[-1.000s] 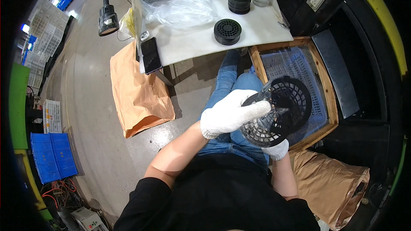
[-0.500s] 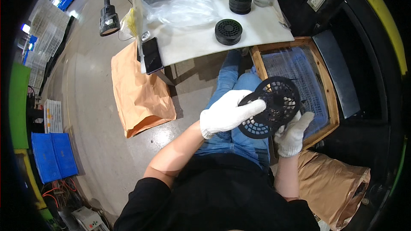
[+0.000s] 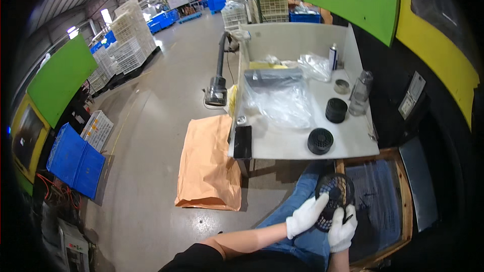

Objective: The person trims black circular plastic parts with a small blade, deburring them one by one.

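Over my lap I hold two overlapping black round grilles [image 3: 344, 184], openwork discs with small holes. My left hand [image 3: 305, 216], in a white knit glove, is closed on their left side with the thumb on top. In a matching glove, my right hand [image 3: 343, 230] is closed at their lower right edge. A small dark tip shows by its fingers; I cannot make out what it is. On the white table ahead stand two short stacks of similar black grilles, a nearer stack [image 3: 320, 141] and a farther stack [image 3: 336, 110].
Clear plastic bags [image 3: 282, 103], a phone [image 3: 243, 141], a tape roll [image 3: 341, 86] and a bottle [image 3: 361, 93] lie or stand on the table. A black lamp [image 3: 217, 90] hangs at its left. Below are a paper sack [image 3: 209, 166] and, right, a wood-framed box [image 3: 406, 196].
The view has tilted up and left, so the table and hall show more. Both hands and the grilles now appear lower in the picture; the hands still hold them.
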`<state>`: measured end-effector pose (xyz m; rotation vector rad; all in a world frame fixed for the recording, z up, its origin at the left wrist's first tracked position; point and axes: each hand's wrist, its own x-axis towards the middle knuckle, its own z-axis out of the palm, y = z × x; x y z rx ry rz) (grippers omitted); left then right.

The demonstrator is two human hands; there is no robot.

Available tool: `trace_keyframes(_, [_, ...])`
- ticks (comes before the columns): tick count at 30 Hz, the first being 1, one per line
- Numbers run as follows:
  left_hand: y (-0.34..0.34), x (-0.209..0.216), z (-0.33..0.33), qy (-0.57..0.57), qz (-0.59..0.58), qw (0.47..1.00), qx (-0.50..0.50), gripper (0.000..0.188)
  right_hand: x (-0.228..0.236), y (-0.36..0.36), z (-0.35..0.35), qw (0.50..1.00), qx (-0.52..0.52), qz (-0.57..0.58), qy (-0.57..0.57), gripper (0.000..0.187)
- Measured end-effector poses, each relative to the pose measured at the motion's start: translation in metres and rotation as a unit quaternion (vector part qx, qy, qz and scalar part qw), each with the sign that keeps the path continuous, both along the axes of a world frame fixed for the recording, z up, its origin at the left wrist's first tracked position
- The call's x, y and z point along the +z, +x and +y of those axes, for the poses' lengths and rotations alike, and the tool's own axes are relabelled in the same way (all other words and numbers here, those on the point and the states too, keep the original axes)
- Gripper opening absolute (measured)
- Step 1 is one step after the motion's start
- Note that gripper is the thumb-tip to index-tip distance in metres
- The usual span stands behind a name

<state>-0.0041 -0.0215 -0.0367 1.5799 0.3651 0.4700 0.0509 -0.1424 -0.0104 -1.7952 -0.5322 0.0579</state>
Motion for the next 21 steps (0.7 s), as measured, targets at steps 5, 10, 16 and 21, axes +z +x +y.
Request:
trace_keyframes(5, [-0.003, 0.026, 0.021, 0.227, 0.11, 0.955, -0.152, 0.041, 0.015, 0.012, -0.001, 0.964, 0.181, 0.161, -0.108, 0.032])
trace_keyframes(10, [0.01, 0.02, 0.012, -0.167, 0.126, 0.978, 0.003, 0.052, -0.013, -0.02, 0.022, 0.857, 0.081, 0.372, 0.347, 0.014])
trace_keyframes(16, [-0.003, -0.002, 0.029, 0.164, 0.152, 0.972, -0.076, 0.036, -0.019, 0.022, 0.014, 0.976, 0.165, 0.11, -0.09, 0.024])
trace_keyframes(21, [0.007, 0.002, 0.007, -0.154, -0.036, 0.986, 0.05, 0.036, -0.028, -0.003, 0.022, 0.779, 0.118, 0.488, 0.375, 0.012])
